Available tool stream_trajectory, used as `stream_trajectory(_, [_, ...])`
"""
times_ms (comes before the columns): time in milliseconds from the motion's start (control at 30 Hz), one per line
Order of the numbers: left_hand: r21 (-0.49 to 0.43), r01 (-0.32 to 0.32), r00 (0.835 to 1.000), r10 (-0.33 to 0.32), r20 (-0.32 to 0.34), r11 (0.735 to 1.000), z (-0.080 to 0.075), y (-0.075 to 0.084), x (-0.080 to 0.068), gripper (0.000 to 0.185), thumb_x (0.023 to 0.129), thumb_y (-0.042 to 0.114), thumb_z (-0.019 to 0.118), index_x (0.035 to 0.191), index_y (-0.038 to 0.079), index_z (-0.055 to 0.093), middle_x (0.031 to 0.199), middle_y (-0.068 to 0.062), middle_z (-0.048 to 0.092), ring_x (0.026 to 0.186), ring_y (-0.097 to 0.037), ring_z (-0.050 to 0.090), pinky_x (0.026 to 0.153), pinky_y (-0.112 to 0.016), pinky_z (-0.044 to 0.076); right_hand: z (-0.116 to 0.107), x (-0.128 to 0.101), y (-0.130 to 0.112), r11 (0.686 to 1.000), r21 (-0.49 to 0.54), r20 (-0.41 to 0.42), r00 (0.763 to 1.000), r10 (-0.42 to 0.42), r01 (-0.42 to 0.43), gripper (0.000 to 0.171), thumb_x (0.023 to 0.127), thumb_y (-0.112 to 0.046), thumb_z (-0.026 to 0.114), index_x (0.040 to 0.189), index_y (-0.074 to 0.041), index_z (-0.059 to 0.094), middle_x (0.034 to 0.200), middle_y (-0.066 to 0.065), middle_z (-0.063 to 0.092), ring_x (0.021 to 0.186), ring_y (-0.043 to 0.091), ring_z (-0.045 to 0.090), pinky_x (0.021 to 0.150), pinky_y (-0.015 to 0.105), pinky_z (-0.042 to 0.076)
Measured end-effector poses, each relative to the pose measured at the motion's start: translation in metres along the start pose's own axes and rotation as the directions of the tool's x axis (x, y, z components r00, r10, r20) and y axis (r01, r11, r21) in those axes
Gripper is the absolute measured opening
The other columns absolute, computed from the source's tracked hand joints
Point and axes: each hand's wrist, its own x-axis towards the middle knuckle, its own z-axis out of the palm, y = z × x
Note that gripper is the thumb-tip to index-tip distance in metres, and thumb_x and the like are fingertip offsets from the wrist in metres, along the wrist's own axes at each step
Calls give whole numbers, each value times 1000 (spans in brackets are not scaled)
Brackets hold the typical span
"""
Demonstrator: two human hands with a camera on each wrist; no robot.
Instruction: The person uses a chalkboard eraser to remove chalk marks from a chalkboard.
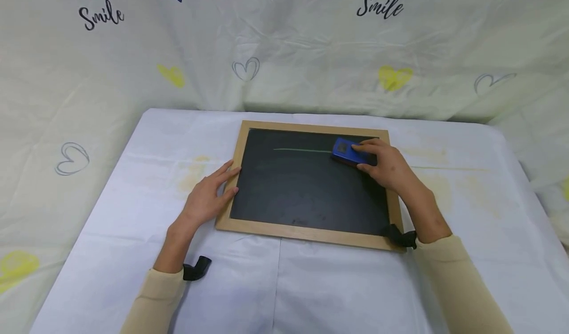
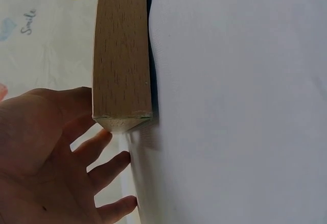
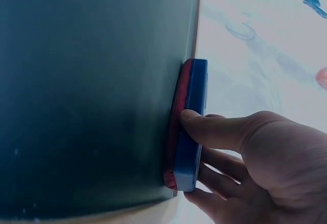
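The head view showed a printed backdrop [image 1: 289,32] behind the white-covered table [image 1: 338,294], which carried a chalkboard [image 1: 289,190] lying flat. A hard rub might have made the board skid, since the left hand [image 1: 206,195] only rested outstretched fingers on its left edge. The right hand [image 1: 388,166] gripped a blue eraser [image 1: 348,151] near the upper right corner; pushed outward, it could bump the wooden frame [image 1: 311,233]. A black wrist piece [image 1: 403,237] overhung the lower right corner and might snag there. Too light a wipe could smear the green chalk line [image 1: 302,149], which met the eraser.
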Motion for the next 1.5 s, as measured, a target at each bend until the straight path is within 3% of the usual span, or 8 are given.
stream_trajectory(500, [-15, 4, 1000, -4, 2, 1000, -2, -1, -4, 59, 102, 23, 67, 157, 14, 48, 172, -6, 33, 151, -43, 43, 121, -66, 35, 22, 35, -41, 999, 0, 85, 995, -44, 44, 56, 101, -14, 69, 154, -14, 52, 164, 18, 40, 151, 47, 37, 119, 62, 38])
stream_trajectory(1200, [-19, -25, 1000, 25, -8, 1000, -3, 3, -1, 58, 102, 23, 67, 156, 12, 49, 171, -8, 34, 151, -39, 44, 124, -66, 30, 56, 80, -113, 993, 7, 153, 981, -121, 121, 57, 103, -20, 67, 156, -22, 49, 168, 10, 38, 154, 39, 38, 124, 56, 36])
stream_trajectory(1500, [-5, 5, 1000, -5, -3, 1000, -3, 3, -2, 58, 103, 24, 67, 157, 16, 49, 172, -5, 33, 150, -42, 44, 119, -65, 38, 67, 86, -133, 988, -18, 161, 976, -145, 150, 57, 103, -22, 67, 156, -25, 49, 168, 7, 39, 152, 35, 43, 122, 53, 41])
